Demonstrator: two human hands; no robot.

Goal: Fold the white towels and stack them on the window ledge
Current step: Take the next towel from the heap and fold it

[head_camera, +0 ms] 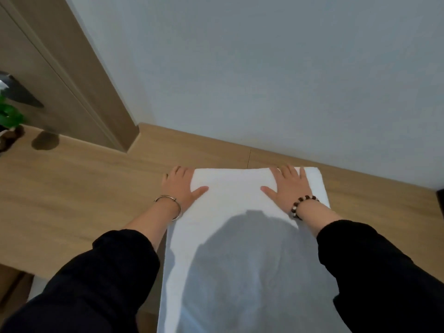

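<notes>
While the white towel (240, 212) lies on the wooden ledge (72, 188), long axis running wall-to-person, right hand (288, 188) presses flat, fingers (287, 173) spread, on its far end; left hand (179, 186) straddles the far-left edge, thumb on top, grip indeterminate.

The towel (240, 236) lies on the ledge (84, 188), right of its middle. Its far edge runs just before the wall (264, 68) behind the ledge, and its near part hangs over the ledge's front edge toward the person. The left hand (179, 186) sits at the towel's far left corner, thumb on the towel and fingers (178, 169) just off its left edge, over the ledge. The right hand (289, 188) lies flat on the towel near its far right corner. A panel (60, 68) stands left of the wall, at the back of the ledge. A plant (9, 111) stands at the far left, well apart from the towel.
</notes>
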